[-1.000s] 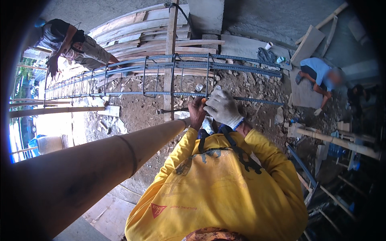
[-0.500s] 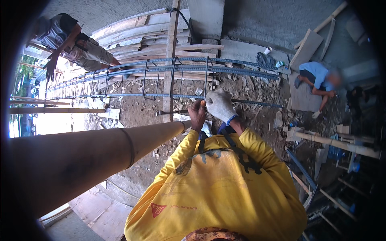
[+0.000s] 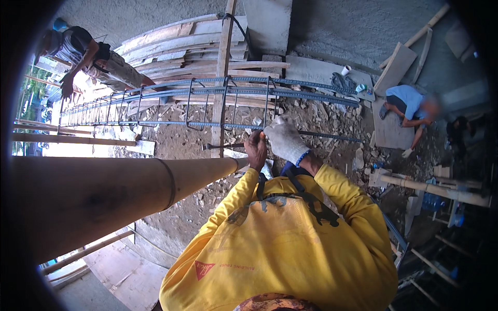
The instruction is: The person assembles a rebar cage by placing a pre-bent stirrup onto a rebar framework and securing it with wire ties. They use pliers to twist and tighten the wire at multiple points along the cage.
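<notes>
My left hand (image 3: 255,149), bare, is closed with its fingertips pinched together at the near side of a rebar cage (image 3: 199,124). My right hand (image 3: 285,140), in a pale grey knit glove, is closed right beside it, fingers meeting the left ones. Whatever they pinch is too small or hidden to make out. The cage's nearest long bar passes just beyond both hands, with square stirrups around the bars to the left. A dark metal rod (image 3: 224,146) with a wider end reaches toward my left hand; I cannot tell whether that hand holds it.
A thick bamboo pole (image 3: 129,179) slants up from the left toward my left forearm. An upright wooden post (image 3: 223,62) crosses the cage. Planks (image 3: 181,44) lie stacked behind. One person (image 3: 98,57) stands at far left; another (image 3: 407,106) crouches at right. Rubble (image 3: 327,122) covers the ground.
My hands stay together at the same spot, with slight finger movement. The view has tilted a little. The person at far left has shifted slightly.
</notes>
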The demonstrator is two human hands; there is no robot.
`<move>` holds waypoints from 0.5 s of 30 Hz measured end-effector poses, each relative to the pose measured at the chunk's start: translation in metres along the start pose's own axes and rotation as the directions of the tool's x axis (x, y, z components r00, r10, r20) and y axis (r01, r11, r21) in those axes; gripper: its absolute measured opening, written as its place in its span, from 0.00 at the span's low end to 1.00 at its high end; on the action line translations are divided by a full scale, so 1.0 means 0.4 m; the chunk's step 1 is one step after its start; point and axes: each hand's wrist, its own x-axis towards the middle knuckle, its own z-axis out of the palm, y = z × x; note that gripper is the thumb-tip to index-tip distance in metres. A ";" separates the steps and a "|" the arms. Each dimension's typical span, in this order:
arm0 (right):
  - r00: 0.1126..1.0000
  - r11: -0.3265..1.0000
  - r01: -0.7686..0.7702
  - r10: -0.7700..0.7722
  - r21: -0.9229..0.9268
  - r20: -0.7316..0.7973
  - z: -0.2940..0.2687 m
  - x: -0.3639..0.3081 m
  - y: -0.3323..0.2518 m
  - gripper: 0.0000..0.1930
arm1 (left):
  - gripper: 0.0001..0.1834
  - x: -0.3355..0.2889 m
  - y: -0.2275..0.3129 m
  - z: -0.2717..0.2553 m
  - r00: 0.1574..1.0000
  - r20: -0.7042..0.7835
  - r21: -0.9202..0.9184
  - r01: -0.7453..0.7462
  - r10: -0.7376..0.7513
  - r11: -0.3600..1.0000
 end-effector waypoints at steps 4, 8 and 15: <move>0.991 0.940 0.125 -0.135 -0.318 -0.010 -0.016 -0.013 -0.030 0.08 | 0.14 -0.001 -0.004 0.011 0.996 -0.092 -0.008 -0.001 0.000 1.000; 0.991 0.939 0.128 -0.132 -0.321 0.011 -0.001 -0.013 -0.009 0.08 | 0.13 0.008 0.000 -0.010 1.000 -0.010 0.059 0.002 -0.001 0.998; 0.996 0.951 0.066 -0.079 -0.302 -0.032 0.038 -0.024 0.006 0.08 | 0.20 0.014 0.015 -0.018 0.999 -0.017 0.066 -0.027 0.028 0.997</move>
